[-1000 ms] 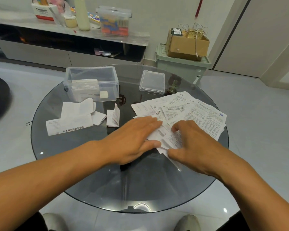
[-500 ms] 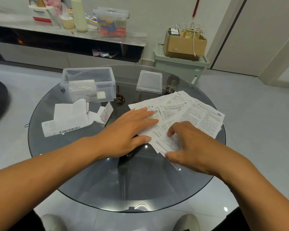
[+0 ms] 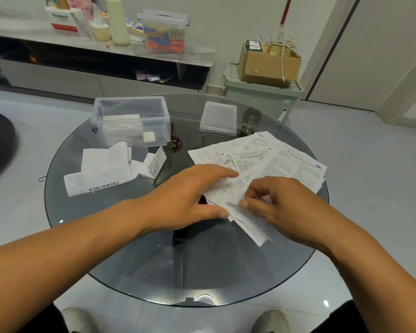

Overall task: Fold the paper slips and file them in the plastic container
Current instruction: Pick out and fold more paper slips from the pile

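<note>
Now right hand (image 3: 282, 207) pinching paper slips (image 3: 235, 200).

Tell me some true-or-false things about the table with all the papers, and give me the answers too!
1. The clear plastic container has its lid on. False: it is open, and the lid lies apart on the glass table.
2. Papers are already inside the container. True.
3. The left hand lies flat on the spread papers. True.
4. The right hand rests on the folded slips. False: it pinches a paper in the spread pile.
5. A cardboard box stands on the glass table. False: it sits on a green bin.
</note>
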Motion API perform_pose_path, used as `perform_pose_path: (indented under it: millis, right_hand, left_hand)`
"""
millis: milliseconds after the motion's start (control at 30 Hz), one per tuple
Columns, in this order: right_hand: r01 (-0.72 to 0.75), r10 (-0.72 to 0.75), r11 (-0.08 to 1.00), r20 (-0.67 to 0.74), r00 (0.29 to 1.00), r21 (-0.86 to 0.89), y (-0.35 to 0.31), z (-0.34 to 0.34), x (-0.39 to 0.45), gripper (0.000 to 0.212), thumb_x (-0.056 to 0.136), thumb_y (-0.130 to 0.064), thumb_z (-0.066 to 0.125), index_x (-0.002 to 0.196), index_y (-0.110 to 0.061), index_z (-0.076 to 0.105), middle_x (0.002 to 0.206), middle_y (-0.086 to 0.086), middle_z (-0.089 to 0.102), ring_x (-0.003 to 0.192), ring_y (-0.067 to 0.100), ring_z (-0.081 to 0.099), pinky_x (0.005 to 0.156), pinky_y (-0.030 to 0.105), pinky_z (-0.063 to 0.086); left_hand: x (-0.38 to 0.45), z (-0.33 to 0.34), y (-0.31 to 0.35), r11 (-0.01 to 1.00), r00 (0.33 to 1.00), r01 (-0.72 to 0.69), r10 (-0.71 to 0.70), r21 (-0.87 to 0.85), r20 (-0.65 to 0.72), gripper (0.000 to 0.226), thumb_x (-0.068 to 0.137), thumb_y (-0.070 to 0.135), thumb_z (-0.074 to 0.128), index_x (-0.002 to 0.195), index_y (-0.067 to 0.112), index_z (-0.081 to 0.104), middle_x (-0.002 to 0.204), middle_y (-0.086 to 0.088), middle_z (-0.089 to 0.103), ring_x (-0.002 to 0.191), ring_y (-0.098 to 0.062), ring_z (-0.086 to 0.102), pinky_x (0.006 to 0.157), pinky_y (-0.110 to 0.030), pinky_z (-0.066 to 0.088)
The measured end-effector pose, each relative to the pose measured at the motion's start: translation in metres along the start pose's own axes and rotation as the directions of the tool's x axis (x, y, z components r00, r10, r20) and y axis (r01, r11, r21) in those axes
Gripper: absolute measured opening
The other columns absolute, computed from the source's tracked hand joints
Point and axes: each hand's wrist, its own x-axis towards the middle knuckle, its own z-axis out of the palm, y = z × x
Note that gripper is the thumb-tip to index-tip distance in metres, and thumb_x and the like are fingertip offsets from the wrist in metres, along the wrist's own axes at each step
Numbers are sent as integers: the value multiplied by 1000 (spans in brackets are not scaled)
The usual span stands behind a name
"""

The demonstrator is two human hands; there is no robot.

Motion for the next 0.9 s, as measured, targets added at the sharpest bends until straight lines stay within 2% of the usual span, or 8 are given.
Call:
perform_pose_path:
  millis: [100, 200, 300, 400, 500, 600, 700, 900]
  right_hand:
    - [129, -128, 977, -17, 992, 172, -6, 0, -7, 17, 96, -48, 63, 91, -32, 70, 91, -15, 70, 90, 6, 63, 82, 34, 53]
    - [211, -243, 924, 64, 968, 319, -15, 0, -12, 15, 95, -44, 67, 90, -31, 71, 88, -15, 70, 87, 5, 64, 79, 28, 51]
    - [136, -197, 961, 252, 948, 239, -10, 0, -13, 24, 85, -48, 79, 107, -43, 70, 109, -28, 66, 102, 1, 61, 91, 28, 51]
    - [70, -97, 994, 410, 907, 80, -2, -6, -15, 63, 75, -54, 85, 125, -64, 47, 125, -39, 44, 113, -3, 48, 99, 25, 45]
    - [74, -78, 997, 415, 906, 26, 8, -13, -16, 76, 76, -47, 85, 133, -65, 39, 129, -38, 41, 118, -4, 45, 102, 23, 43]
    - [66, -56, 998, 305, 951, -22, 16, -15, -13, 62, 79, -43, 85, 130, -58, 51, 135, -34, 46, 125, 1, 44, 109, 29, 40]
    - [8, -11, 1000, 213, 977, 18, 20, -12, -6, 42, 81, -39, 85, 117, -49, 66, 129, -29, 52, 120, 4, 49, 103, 26, 44]
    - [-52, 43, 995, 106, 993, 81, 27, -7, 5, 35, 91, -27, 77, 121, -41, 67, 120, -20, 60, 105, 6, 57, 95, 30, 50]
  left_hand:
    - [0, -7, 5, 989, 988, -143, 145, -46, 44, 85, 77, 55, 82, 150, 34, 42, 152, 19, 43, 144, 1, 32, 118, -20, 27]
    - [-1, -8, 0, 961, 958, -278, 277, 8, 75, 55, 85, 48, 78, 134, 29, 62, 144, 16, 55, 143, -5, 38, 118, -29, 30]
    - [-9, -5, -13, 891, 907, -422, 415, 167, 73, 20, 100, 26, 63, 117, 22, 74, 132, 11, 66, 133, -13, 53, 108, -39, 43]
    - [-19, -4, -17, 851, 883, -467, 464, 240, 70, 20, 100, 18, 59, 119, 19, 67, 131, 4, 67, 130, -19, 56, 107, -37, 44]
    - [-23, -8, -14, 836, 868, -493, 492, 241, 66, 23, 98, 19, 58, 120, 14, 65, 131, -3, 66, 128, -24, 58, 105, -37, 46]
    - [-26, -8, -10, 885, 905, -426, 414, 189, 98, 42, 96, 41, 65, 128, 14, 62, 139, 2, 60, 131, -17, 55, 109, -36, 43]
    - [-25, -3, -11, 953, 967, -251, 239, 169, 87, 65, 95, 57, 59, 151, 29, 43, 153, 16, 45, 141, 8, 33, 118, -20, 25]
    - [-7, 7, -7, 977, 976, -203, 207, 71, -68, 28, 100, 25, 59, 125, 34, 68, 121, 25, 66, 114, -1, 60, 99, -27, 44]
